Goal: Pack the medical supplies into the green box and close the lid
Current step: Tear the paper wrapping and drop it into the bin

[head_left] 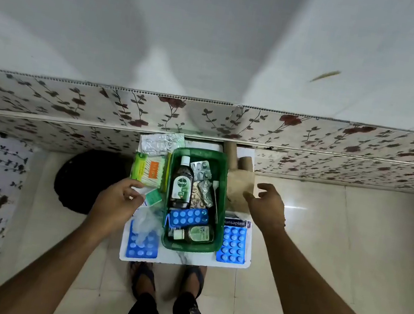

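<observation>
The green box (224, 192) sits lidless on a small white table (183, 261). Inside lie a Dettol bottle (182, 184), a blue pill strip (188, 216), a smaller bottle (194, 233), silver blister packs (201, 169) and a white stick (215, 196). My left hand (116, 202) hovers left of the box, fingertips at a small green-and-white packet (153, 197); whether it grips the packet is unclear. My right hand (267, 208) is open, fingers spread, over brown paper (239, 187) right of the box.
Left of the box lie a cotton-bud pack (147, 170), a silver foil sheet (160, 143), clear plastic (145, 222) and a blue pill strip (141, 246). On the right are a Hansaplast pack (236, 222), another blue strip (232, 246) and cardboard tubes (238, 159). A black round object (87, 180) sits on the floor.
</observation>
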A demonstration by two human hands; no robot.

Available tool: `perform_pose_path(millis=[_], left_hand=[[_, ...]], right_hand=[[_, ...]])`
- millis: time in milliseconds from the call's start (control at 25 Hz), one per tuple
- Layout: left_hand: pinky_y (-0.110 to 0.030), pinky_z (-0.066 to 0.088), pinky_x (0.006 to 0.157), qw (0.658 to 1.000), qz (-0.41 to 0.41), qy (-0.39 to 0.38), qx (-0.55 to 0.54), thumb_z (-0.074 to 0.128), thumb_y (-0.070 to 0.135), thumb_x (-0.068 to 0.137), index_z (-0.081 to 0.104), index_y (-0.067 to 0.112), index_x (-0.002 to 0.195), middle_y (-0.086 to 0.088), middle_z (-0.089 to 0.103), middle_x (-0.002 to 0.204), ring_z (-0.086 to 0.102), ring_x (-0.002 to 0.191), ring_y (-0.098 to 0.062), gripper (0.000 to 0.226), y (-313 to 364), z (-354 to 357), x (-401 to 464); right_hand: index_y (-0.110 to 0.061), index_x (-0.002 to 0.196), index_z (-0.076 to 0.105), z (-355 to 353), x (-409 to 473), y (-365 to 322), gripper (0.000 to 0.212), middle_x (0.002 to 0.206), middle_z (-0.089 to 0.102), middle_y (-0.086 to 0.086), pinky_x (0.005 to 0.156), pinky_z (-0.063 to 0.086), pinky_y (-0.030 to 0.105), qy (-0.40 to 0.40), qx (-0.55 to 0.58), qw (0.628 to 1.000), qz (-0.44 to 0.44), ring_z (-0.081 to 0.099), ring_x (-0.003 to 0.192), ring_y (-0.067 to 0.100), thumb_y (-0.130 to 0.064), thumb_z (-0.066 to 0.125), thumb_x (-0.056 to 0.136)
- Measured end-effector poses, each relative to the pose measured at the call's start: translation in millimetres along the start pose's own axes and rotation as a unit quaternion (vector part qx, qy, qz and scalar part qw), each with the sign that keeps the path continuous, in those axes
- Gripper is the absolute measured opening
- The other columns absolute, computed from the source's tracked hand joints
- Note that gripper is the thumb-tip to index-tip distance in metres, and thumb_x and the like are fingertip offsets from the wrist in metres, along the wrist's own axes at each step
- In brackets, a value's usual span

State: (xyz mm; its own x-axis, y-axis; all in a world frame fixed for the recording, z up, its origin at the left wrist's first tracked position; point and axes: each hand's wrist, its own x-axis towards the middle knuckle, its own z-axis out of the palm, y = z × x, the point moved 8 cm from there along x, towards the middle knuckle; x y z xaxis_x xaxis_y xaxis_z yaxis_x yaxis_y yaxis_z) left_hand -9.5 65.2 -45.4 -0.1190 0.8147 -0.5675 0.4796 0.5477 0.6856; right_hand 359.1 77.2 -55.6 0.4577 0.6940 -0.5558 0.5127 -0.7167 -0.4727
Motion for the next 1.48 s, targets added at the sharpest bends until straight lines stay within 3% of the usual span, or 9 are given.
perform_pose_path(millis=[200,480,600,760,880,1000,1200,1400,1480], left_hand=[[-0.035,0.049,0.069,0.993,0.007,0.041,0.107,0.068,0.011,0.076,0.064,0.028,0.088,-0.004,0.056,0.076,0.059,0.072,-0.024,0.021,-20,8,9],[-0.034,0.051,0.072,0.956,0.056,-0.081,0.277,0.070,0.022,0.065,0.056,0.029,0.115,0.002,0.045,0.107,0.059,0.091,-0.022,0.052,-29,32,-8],[-0.031,0.049,0.070,0.941,0.102,-0.047,0.319,0.072,0.028,0.072,0.064,0.027,0.106,-0.001,0.052,0.105,0.061,0.095,-0.024,0.035,-26,37,-6],[-0.031,0.048,0.065,0.954,0.117,-0.019,0.276,0.067,0.018,0.076,0.067,0.021,0.083,0.002,0.050,0.090,0.060,0.084,-0.023,0.008,-19,26,-11],[-0.032,0.047,0.064,0.977,0.106,0.013,0.182,0.068,0.010,0.070,0.054,0.021,0.069,0.002,0.052,0.080,0.055,0.074,-0.018,0.018,-6,-5,-18],[-0.029,0.040,0.059,0.993,0.040,0.088,0.073,0.064,0.004,0.074,0.051,0.014,0.071,0.000,0.055,0.067,0.050,0.062,-0.015,0.017,-9,-55,-20],[-0.026,0.045,0.057,0.974,-0.068,0.183,-0.114,0.058,0.001,0.084,0.068,0.018,0.096,-0.007,0.067,0.079,0.059,0.066,-0.019,0.023,-84,-127,0],[-0.032,0.052,0.063,0.955,-0.177,0.153,-0.182,0.064,-0.002,0.083,0.062,0.009,0.068,-0.013,0.059,0.072,0.059,0.051,-0.011,0.018,-226,-138,83],[-0.038,0.050,0.070,0.960,-0.185,0.122,-0.170,0.067,0.004,0.074,0.061,0.008,0.066,-0.012,0.057,0.071,0.060,0.063,-0.021,0.011,-267,-131,125]], right_hand=[[-0.018,0.114,0.063,16,19,11,0.048,0.109,0.072,0.005,0.077,0.050,0.033,-0.003,-0.030,0.999,0.024,0.067,0.095,0.024,-0.044,0.076,0.075],[-0.012,0.096,0.071,17,25,10,0.030,0.092,0.073,0.007,0.080,0.056,0.039,0.031,0.020,0.999,0.010,0.068,0.088,0.030,-0.036,0.075,0.078],[-0.011,0.091,0.071,12,25,10,0.022,0.085,0.071,0.006,0.077,0.055,0.039,0.040,0.074,0.996,0.008,0.067,0.084,0.030,-0.029,0.073,0.080],[-0.011,0.093,0.070,-11,9,-6,0.015,0.083,0.068,0.004,0.075,0.053,0.037,0.087,0.111,0.990,-0.003,0.065,0.082,0.027,-0.024,0.067,0.085],[-0.012,0.091,0.067,-45,-24,-37,0.012,0.080,0.063,0.001,0.071,0.047,0.031,0.146,0.168,0.974,-0.038,0.059,0.076,0.021,-0.023,0.066,0.086],[-0.009,0.088,0.065,-43,-70,-88,0.010,0.077,0.062,0.001,0.064,0.046,0.024,0.113,0.238,0.960,-0.098,0.056,0.068,0.013,-0.019,0.067,0.088],[-0.016,0.087,0.066,82,-131,-166,0.007,0.078,0.070,-0.001,0.065,0.052,0.031,-0.052,0.196,0.966,-0.161,0.065,0.071,0.018,-0.022,0.066,0.090],[-0.017,0.094,0.068,270,-132,-190,0.013,0.088,0.074,0.006,0.068,0.048,0.029,-0.088,0.035,0.980,-0.176,0.068,0.085,0.028,-0.018,0.058,0.085],[-0.012,0.095,0.069,336,-113,-186,0.025,0.093,0.073,0.013,0.067,0.046,0.030,-0.095,-0.020,0.983,-0.158,0.066,0.091,0.036,-0.022,0.050,0.081]])
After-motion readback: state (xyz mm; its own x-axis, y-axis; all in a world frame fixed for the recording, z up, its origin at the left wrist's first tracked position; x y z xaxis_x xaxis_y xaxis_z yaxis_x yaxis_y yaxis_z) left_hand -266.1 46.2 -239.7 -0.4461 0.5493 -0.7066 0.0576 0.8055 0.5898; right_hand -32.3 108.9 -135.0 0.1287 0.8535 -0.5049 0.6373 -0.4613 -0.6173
